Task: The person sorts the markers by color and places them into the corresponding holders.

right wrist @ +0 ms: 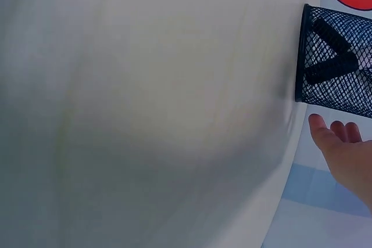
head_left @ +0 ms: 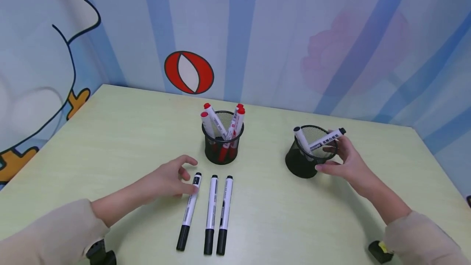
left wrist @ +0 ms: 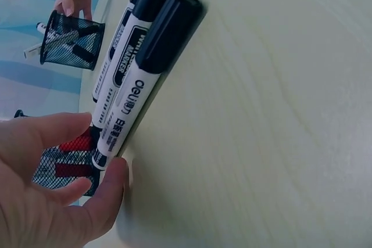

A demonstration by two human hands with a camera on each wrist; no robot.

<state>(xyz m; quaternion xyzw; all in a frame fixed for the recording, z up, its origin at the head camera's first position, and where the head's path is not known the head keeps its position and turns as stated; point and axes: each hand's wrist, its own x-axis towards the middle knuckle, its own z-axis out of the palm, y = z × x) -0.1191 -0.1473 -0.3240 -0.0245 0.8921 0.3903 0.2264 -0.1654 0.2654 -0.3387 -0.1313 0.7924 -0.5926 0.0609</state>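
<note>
My left hand (head_left: pixel 169 179) is at the upper end of the leftmost black whiteboard marker (head_left: pixel 190 203), its thumb overlapping the barrel. In the left wrist view, thumb and forefinger sit apart on either side of the marker's (left wrist: pixel 131 100) end. Two more black markers (head_left: pixel 211 212) (head_left: pixel 225 212) lie alongside to the right. My right hand (head_left: pixel 349 165) is beside a black mesh pen cup (head_left: pixel 301 165), fingers behind its rim and thumb in front. Two black markers lean inside this cup, cap ends down. In the right wrist view, the fingertips (right wrist: pixel 337 127) are close by the cup's side.
A second mesh pen cup (head_left: pixel 211 154) holding several red markers (head_left: pixel 207 124) stands at the table's middle, beyond the loose markers. A wall with cartoon prints (head_left: pixel 198 72) rises behind the pale table (head_left: pixel 140 122).
</note>
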